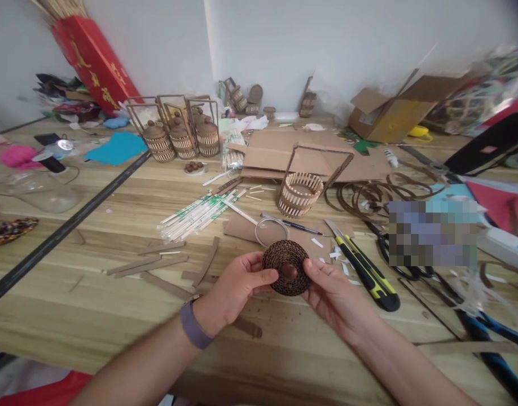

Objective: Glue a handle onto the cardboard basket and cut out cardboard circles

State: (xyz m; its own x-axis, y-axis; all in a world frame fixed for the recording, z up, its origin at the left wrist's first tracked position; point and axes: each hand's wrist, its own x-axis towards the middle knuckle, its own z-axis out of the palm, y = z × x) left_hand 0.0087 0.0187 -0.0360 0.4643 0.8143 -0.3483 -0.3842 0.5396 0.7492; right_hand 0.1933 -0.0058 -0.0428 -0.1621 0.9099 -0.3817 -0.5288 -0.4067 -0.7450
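Between my two hands is a round coiled cardboard lid (280, 286) with a brown wooden bead (289, 271) at its middle. My left hand (246, 285) pinches its left edge, the thumb lying over the top. On the right edge, my right hand (330, 285) grips it with thumb and fingers. Just beyond the lid lies a thin ring (272, 230) on a brown cardboard piece (237, 227). Farther back stands a small open basket (299, 194) of pale sticks and cardboard with a tall square handle.
Several lidded baskets (185, 138) stand at the back left. Packaged wooden sticks (195, 214) and cardboard strips (157, 262) lie left of my hands. To the right are a yellow-black utility knife (367, 270), black scissors (386, 251) and coiled cardboard strips (381, 194). Cardboard sheets (276, 149) lie behind.
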